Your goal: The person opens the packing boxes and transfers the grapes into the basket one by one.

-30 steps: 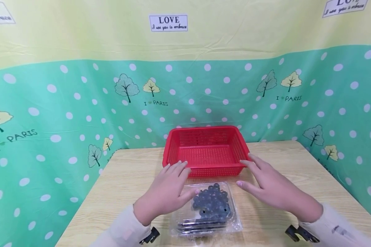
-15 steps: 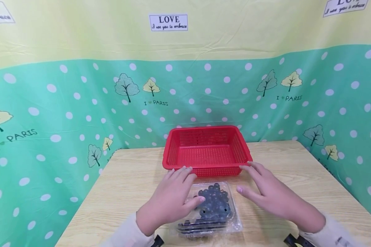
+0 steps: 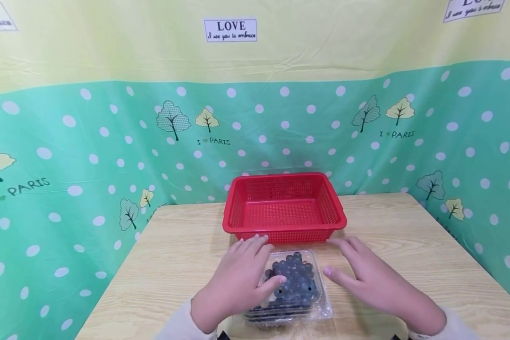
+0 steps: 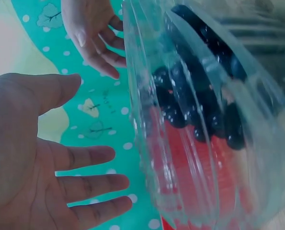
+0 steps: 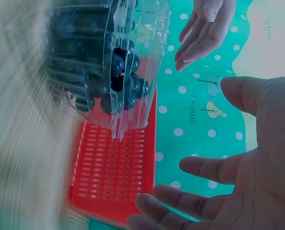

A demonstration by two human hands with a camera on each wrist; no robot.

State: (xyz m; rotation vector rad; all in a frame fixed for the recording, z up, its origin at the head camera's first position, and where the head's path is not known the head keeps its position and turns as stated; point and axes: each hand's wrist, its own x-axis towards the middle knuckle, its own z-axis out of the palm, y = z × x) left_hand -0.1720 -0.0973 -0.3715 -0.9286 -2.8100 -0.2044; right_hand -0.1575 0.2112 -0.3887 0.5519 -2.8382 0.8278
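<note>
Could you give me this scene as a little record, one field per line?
Box: clear plastic, on the table
Contents: dark round fruit
Basket: red, just beyond the box
Left hand: open, by the box's left side
Right hand: open, by its right side
Held: nothing
Backdrop: green and yellow cloth, printed trees

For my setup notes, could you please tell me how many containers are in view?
2: the red rectangular plastic basket, farther back, and the clear squarish plastic box in front of it.
</note>
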